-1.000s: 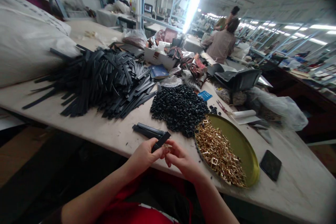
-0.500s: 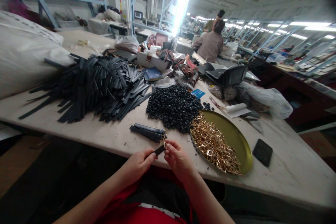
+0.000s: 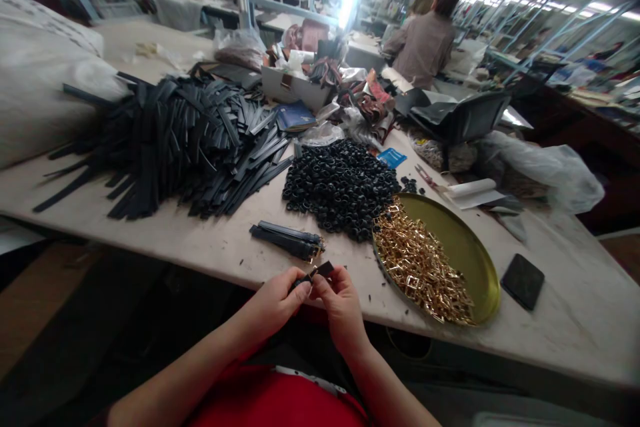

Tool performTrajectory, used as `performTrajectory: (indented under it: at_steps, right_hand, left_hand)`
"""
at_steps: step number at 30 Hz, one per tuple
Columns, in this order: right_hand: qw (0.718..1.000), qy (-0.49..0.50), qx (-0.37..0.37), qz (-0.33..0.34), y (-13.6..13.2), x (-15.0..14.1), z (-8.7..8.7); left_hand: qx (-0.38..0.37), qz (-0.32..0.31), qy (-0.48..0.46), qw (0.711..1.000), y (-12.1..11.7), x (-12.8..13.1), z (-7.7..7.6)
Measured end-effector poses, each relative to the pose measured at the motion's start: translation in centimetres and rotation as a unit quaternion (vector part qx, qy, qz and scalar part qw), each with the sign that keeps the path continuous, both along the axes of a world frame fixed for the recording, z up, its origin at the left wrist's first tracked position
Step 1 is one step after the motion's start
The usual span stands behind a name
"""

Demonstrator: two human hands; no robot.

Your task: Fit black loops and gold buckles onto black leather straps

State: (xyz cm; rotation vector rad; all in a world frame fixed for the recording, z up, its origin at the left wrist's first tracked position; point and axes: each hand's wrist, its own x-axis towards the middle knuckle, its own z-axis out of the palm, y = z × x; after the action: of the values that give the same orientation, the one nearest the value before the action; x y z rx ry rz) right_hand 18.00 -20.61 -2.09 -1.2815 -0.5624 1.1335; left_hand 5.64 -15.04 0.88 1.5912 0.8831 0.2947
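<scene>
My left hand (image 3: 283, 296) pinches a black strap (image 3: 325, 268) at the front edge of the table. From the other side my right hand (image 3: 341, 301) grips the same strap, whose flat end sticks up between the hands. A bit of gold metal shows at the strap, partly covered by my fingers. Just beyond lies a small bundle of black straps (image 3: 285, 240) with gold buckles at its right end. Farther back is a heap of black loops (image 3: 340, 187). To the right, many gold buckles (image 3: 420, 263) fill part of a round gold tray (image 3: 477, 267).
A large pile of loose black straps (image 3: 185, 140) covers the left of the table (image 3: 210, 260). A dark flat object (image 3: 523, 281) lies right of the tray. Scissors (image 3: 426, 175), a blue packet (image 3: 391, 157) and a grey box (image 3: 295, 88) are behind. A person (image 3: 425, 47) is farther back.
The strap end now sticks up past the buckle between my hands; before, the strap ended at the buckle held by my right fingers. The camera view has tilted down.
</scene>
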Motion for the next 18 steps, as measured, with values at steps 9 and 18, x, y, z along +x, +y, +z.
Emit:
performTrajectory:
  at_steps: [9,18]
  right_hand:
    - [0.997,-0.007,-0.032,0.069,0.6,0.8,-0.7]
    - [0.984,0.153,-0.045,0.079,0.4,0.6,-1.4]
  left_hand:
    - [-0.155,0.022,-0.021,0.987,0.9,0.0,-2.2]
    - [-0.170,0.044,-0.016,0.984,0.7,0.6,-1.3]
